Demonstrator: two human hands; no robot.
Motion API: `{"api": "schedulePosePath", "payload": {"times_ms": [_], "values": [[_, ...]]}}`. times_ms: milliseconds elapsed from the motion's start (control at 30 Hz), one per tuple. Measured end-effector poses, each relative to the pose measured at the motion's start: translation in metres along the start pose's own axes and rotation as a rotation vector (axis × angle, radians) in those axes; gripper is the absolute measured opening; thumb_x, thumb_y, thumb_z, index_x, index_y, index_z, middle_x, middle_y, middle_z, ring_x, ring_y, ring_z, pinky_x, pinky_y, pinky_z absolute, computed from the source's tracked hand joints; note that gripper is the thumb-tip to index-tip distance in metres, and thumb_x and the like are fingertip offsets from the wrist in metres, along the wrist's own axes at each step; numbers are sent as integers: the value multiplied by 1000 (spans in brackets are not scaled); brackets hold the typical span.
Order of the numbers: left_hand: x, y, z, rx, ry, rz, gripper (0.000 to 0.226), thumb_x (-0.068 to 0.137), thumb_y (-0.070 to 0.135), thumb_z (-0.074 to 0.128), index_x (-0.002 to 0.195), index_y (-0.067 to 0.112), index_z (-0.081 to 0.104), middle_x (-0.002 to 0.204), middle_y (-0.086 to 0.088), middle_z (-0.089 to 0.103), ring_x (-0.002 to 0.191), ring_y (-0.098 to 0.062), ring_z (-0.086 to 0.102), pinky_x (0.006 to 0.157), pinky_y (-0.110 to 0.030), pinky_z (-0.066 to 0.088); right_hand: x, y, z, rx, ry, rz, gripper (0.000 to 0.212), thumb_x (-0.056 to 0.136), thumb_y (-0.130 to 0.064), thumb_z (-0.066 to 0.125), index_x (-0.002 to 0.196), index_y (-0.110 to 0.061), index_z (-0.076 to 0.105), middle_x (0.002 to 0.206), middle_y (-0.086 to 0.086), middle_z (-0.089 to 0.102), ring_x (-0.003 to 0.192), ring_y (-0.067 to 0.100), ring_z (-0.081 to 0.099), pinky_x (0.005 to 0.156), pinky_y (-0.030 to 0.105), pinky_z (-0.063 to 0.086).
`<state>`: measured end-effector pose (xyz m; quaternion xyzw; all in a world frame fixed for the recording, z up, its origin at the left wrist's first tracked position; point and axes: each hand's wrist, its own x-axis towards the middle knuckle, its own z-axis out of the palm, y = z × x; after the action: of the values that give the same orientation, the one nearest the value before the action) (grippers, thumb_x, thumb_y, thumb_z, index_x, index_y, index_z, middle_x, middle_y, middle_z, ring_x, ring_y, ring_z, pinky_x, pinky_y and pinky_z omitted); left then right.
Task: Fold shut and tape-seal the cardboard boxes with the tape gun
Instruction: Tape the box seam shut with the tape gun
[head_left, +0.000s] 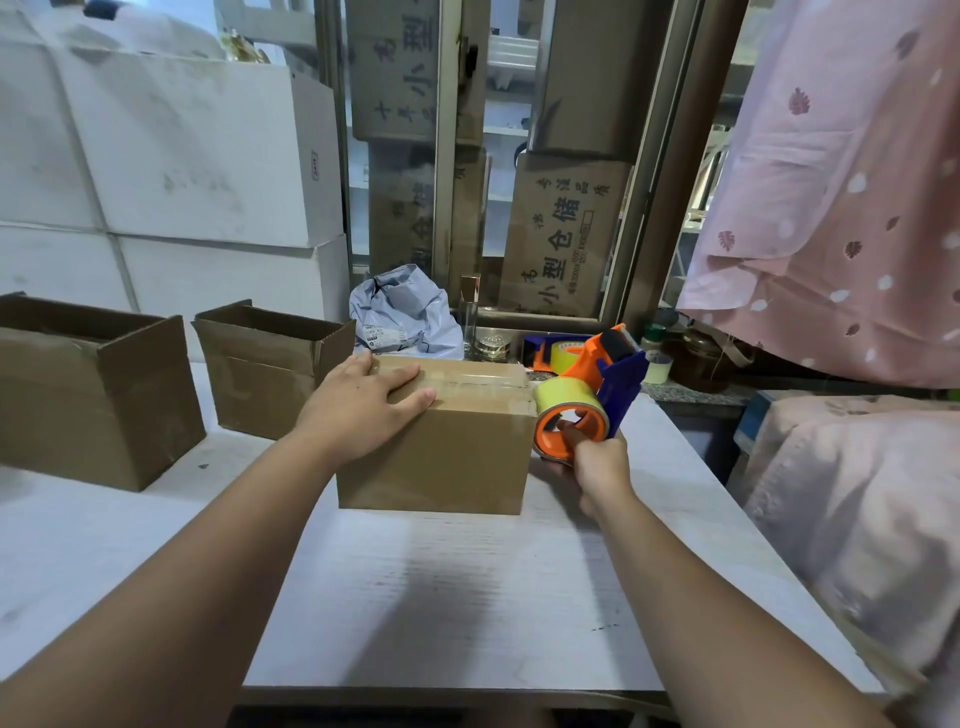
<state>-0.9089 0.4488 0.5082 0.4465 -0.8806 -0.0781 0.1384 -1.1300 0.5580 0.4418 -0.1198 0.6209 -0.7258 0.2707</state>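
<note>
A closed cardboard box (441, 457) stands in the middle of the white table (457, 597), with clear tape running along its top seam to the right edge. My left hand (363, 400) presses flat on the box's top left part, fingers straight. My right hand (597, 462) grips the orange and blue tape gun (587, 400) with its yellow roll, held against the box's upper right corner. Two open cardboard boxes (93, 395) (270, 364) stand to the left with flaps up.
A second tape dispenser (556, 353) lies behind the box near a grey plastic mailer bag (405, 312) and small jars. White cartons are stacked at the back left. Pink patterned cloth (831, 208) hangs on the right, above the table's right edge.
</note>
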Motion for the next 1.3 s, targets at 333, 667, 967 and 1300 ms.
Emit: {"api": "schedulePosePath", "payload": {"times_ms": [333,667,967,1300], "values": [[-2,4,-12,-12,-130,-162,85,75,83,32,147,48,2,156,-22,-5,138,-42,27,105,-45,35,5,3,-2,-4,-12,-13,53,88,-8,63,135,-20,40,114,7,56,100,30,59,62,37,56],[17,63,-28,189,-78,240,70,93,64,25,146,20,35,157,-5,21,141,-25,25,114,-44,22,9,-2,-6,-76,-74,-84,37,86,-11,67,119,-17,50,96,4,64,86,23,62,70,37,57],[49,72,7,141,-228,90,69,94,64,18,151,25,17,158,-4,16,144,-29,14,117,-47,10,12,-11,-26,-150,-195,-182,19,83,-12,70,88,-23,56,89,1,65,82,14,61,70,28,51],[53,72,8,115,-268,69,71,91,68,13,150,29,18,157,-10,17,144,-32,12,116,-46,7,19,-18,-22,-260,-181,-294,51,75,-5,76,111,-24,45,92,-11,59,87,10,58,81,35,52]]}}
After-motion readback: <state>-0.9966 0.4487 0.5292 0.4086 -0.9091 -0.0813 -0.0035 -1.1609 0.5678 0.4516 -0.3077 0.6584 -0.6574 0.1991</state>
